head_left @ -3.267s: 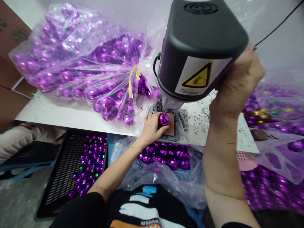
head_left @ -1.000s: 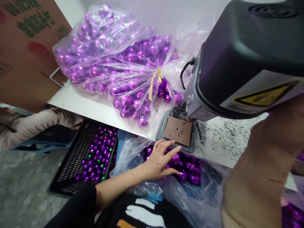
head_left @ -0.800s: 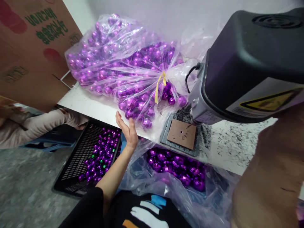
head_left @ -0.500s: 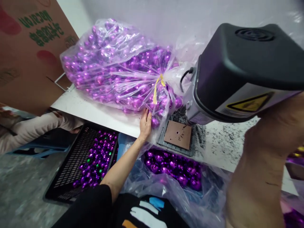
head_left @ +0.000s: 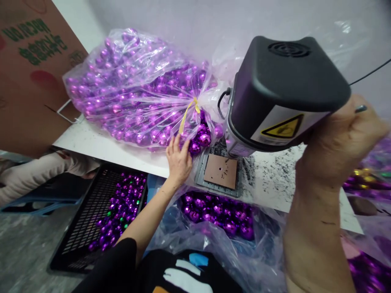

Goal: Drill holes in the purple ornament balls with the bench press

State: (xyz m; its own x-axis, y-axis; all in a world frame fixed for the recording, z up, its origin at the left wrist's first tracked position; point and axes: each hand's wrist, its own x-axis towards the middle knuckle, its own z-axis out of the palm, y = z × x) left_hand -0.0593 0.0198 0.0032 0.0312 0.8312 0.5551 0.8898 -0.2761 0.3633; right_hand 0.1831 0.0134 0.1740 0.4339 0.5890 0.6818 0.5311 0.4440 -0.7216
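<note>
Purple faceted balls (head_left: pixel 204 139) lie beside the left hand (head_left: pixel 179 162), whose loosely extended fingers touch the tied clear bag (head_left: pixel 134 97); the right hand (head_left: pixel 348 134) is at the black machine (head_left: pixel 293 81), its grip hidden, closed or not I cannot tell

Single head-worn view, looking forward and down, close above the white table (head_left: pixel 97 144)

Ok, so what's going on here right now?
The person's left hand is at the near side of the clear bag of purple balls, close to its yellow tie. The right hand is at the side of the black machine, its fingers hidden. A brown board lies on the grey base by the machine.
</note>
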